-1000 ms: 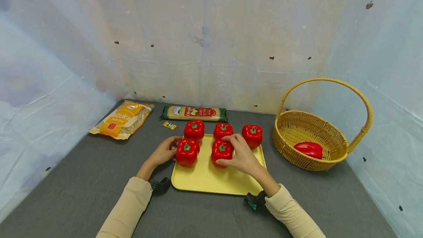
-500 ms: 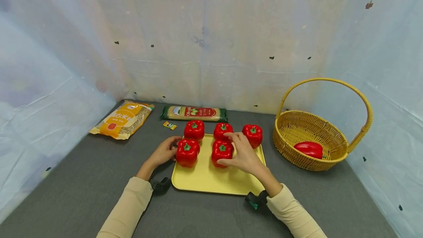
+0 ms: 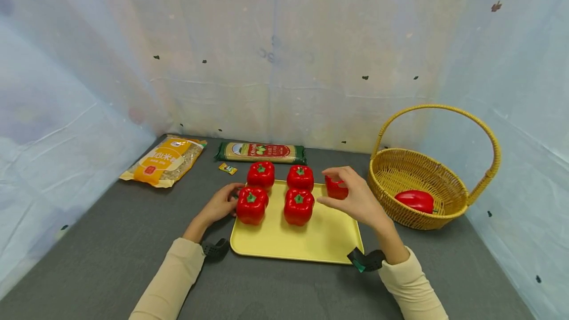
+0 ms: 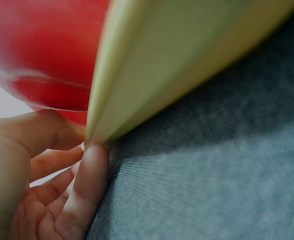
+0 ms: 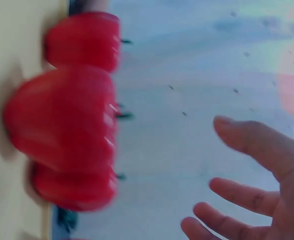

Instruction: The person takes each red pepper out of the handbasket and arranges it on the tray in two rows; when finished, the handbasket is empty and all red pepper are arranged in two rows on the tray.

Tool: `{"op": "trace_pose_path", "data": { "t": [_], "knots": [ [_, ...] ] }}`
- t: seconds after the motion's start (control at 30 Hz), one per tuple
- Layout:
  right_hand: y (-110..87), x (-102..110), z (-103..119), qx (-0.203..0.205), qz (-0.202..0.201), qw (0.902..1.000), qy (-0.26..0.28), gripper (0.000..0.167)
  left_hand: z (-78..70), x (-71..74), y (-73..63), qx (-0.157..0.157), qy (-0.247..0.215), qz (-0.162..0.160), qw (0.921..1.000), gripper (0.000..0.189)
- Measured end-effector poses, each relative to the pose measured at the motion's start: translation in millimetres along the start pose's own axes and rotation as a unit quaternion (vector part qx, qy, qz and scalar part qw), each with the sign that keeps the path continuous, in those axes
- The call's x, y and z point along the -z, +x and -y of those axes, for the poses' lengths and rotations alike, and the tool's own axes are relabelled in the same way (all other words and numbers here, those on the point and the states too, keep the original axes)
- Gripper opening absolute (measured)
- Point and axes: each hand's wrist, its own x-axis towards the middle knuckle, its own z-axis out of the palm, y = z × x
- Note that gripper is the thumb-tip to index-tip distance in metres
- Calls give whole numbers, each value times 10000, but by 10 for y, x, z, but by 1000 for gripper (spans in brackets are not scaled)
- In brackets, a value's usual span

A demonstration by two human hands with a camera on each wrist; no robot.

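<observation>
My left hand (image 3: 219,205) pinches the left rim of a yellow tray (image 3: 284,246); in the left wrist view the thumb (image 4: 90,170) and a finger meet at that rim. Several shiny red bell peppers with green stems are on the tray: one front left (image 3: 252,205), one behind it (image 3: 261,175), one front middle (image 3: 299,207) and another behind that (image 3: 300,178). My right hand (image 3: 357,199), thumb and fingers spread and holding nothing, is over the tray's right side. It partly hides the back right bell pepper (image 3: 334,189).
On the right stands a yellow wicker basket (image 3: 378,196) with a tall handle and a red pepper (image 3: 413,201) inside. Behind the tray lie a pasta packet (image 3: 266,152) and a small yellow sachet (image 3: 228,168). A grain bag (image 3: 166,161) is at the back left.
My right hand has come off the front middle bell pepper and moved right to the back right one. The left hand and the bell peppers have stayed put.
</observation>
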Motion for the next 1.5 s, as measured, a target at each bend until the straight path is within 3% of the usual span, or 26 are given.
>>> {"op": "trace_pose_path", "data": {
  "t": [0.3, 0.43, 0.53, 0.73, 0.93, 1.13, 1.5],
  "knots": [
    [-115, 548, -279, -593, -129, 9981, -79, 39, 40, -5, 15, -76, 63, 17, 9999, 46],
    [-122, 826, -455, -985, -69, 9949, -194, 37, 234, -7, 108, -104, 59, -29, 9999, 46],
    [-108, 1018, -618, -1257, -25, 9916, -314, 39, 362, -12, 169, -133, 81, -53, 9999, 47],
    [-84, 1307, -997, -1780, 326, 9832, -240, 51, 389, -6, 174, -126, -17, -50, 9999, 47],
    [-84, 1450, -1281, -2157, 504, 9751, -127, 56, 358, -11, 160, -34, -61, -63, 10000, 48],
    [-84, 1523, -1401, -2556, 797, 9631, 284, 64, 360, -12, 163, -34, -76, -64, 9999, 48],
    [-158, 1575, -1629, -2901, 1238, 9467, 662, 70, 364, -18, 174, -39, -11, -64, 10000, 46]
  ]
}}
